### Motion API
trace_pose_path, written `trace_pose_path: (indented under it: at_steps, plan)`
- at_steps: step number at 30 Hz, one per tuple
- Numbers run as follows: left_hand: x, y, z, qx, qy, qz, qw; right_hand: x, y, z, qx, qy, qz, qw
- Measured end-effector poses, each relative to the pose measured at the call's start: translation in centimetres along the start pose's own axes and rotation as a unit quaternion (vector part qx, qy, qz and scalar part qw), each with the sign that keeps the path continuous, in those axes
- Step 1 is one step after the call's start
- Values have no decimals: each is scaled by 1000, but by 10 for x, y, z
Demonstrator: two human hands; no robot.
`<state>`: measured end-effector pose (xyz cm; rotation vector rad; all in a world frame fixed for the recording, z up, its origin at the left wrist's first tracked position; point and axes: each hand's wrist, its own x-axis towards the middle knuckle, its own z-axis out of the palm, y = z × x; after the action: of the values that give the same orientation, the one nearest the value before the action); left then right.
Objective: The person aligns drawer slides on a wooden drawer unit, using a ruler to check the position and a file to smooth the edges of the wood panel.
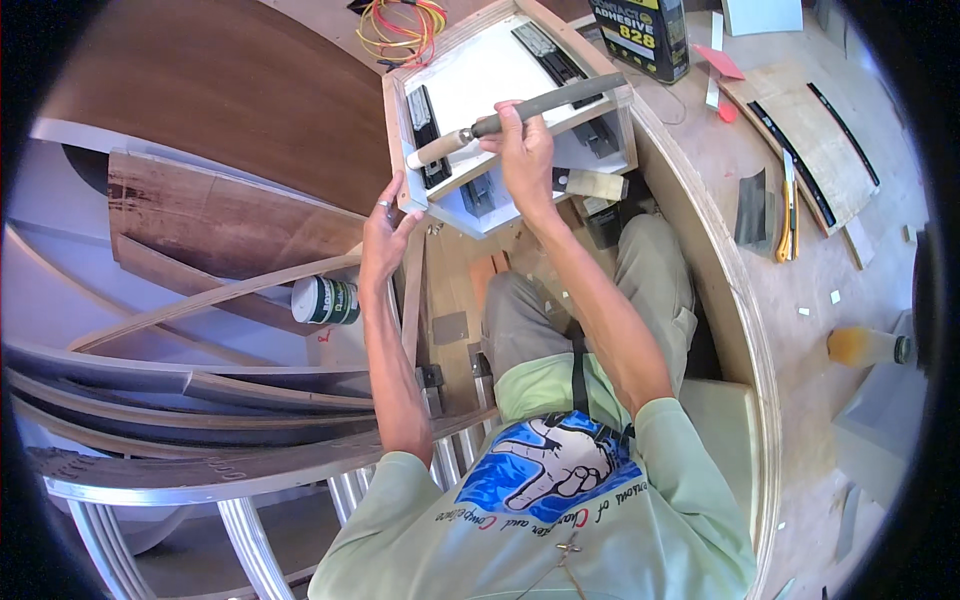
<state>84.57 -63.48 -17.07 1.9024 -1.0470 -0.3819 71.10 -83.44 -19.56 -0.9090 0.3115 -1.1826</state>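
Observation:
My right hand (525,155) is closed round a file (570,95), near where its grey blade meets the pale wooden handle (438,150). The file lies slantwise over the near edge of a shallow wooden drawer box (395,105), its handle end close to the box's near left corner. At that corner my left hand (382,240) holds the box, fingers along the outer side and thumb at the front. Black metal drawer slides (424,130) lie on the box's white panel. A beige and black block-like object (592,184) is just right of my right wrist.
A black and yellow can (640,40) stands beyond the box; coiled wires (400,30) lie at its far left. A curved plywood edge (735,290) runs along my right. Farther right are a yellow cutter knife (790,215) and an amber bottle (868,346). A white tub (325,300) lies left.

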Motion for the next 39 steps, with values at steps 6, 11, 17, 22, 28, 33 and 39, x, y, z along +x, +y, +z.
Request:
trace_pose_path:
  at_steps: [6, 11, 17, 22, 28, 33, 39]
  plan:
    - [1, 7, 6, -29, 4, -4, 1000, 29, 2, 14, 5, 25, -19, 999]
    - [-2, -3, -2, -5, 6, 47, 999, 47, -20, 9, -55, -57, -10, 997]
    - [13, -13, -38, -124, 19, 53, 991, 59, -81, 11, -152, -255, 81, 951]
    - [68, -19, -28, -137, 153, 102, 973, 77, -42, 26, -258, -364, 193, 874]
    - [116, -34, -18, 28, 236, 228, 944, 77, 3, 48, -312, -431, 251, 809]
    - [131, -52, -26, 134, 187, 246, 942, 82, 13, 65, -391, -447, 236, 770]
    - [127, -55, -20, 154, 186, 257, 936, 95, 20, 64, -534, -461, 172, 687]
